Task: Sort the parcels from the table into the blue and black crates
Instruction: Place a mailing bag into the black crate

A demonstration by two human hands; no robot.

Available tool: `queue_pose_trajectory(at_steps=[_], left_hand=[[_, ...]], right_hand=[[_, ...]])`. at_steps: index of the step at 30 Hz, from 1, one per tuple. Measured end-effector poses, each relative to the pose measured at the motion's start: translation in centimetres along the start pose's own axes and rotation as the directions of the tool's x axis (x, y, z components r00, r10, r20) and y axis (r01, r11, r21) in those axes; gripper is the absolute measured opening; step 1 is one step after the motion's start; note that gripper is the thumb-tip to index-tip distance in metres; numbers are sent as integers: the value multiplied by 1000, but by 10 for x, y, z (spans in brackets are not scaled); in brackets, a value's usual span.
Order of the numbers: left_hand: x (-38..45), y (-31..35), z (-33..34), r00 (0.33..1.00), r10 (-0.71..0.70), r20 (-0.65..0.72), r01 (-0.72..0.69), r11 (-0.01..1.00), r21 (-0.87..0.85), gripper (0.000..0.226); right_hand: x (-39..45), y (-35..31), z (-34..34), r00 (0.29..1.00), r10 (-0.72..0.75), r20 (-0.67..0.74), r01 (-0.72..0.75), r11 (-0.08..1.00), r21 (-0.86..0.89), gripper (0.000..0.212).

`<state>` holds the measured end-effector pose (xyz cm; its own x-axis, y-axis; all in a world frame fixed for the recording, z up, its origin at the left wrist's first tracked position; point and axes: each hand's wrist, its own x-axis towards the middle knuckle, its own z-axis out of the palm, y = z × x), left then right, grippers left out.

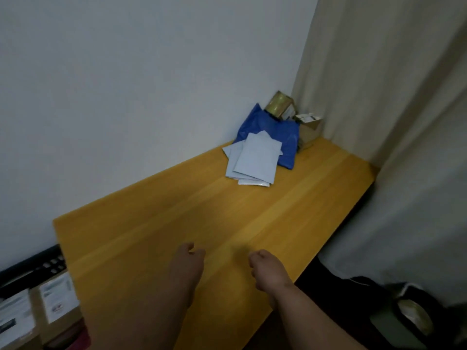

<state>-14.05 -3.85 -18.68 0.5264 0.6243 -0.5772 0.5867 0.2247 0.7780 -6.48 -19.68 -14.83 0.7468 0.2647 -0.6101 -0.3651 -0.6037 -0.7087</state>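
Several parcels lie heaped in the far corner of the yellow wooden table [177, 223]: pale grey flat mailers [254, 159] on top of a blue plastic bag parcel [273, 130], with a gold-taped box [279, 104] and a small cardboard box [309, 125] behind. My left hand [188, 261] and my right hand [267, 267] hover over the table's near part, fingers loosely curled, holding nothing. Both are far from the parcels. A black crate [38, 263] shows at the lower left, below the table's end.
Labelled cardboard boxes [32, 314] sit in the black crate at lower left. A white wall runs behind the table and a beige curtain [391, 122] hangs on the right. Dark objects [404, 311] lie on the floor at lower right.
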Motion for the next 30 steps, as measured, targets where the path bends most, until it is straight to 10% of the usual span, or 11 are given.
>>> queue_pose_trajectory(at_steps=[7,30], left_hand=[[45,61,63,995,13,98,-13,1000,0,47],[143,177,181,969,-102,-227,82,992,-95,45]], right_hand=[[60,-16,-59,996,67,-58,-65,997,36,28],[280,-123,-182,986,-46,159,62,993,-96,18]])
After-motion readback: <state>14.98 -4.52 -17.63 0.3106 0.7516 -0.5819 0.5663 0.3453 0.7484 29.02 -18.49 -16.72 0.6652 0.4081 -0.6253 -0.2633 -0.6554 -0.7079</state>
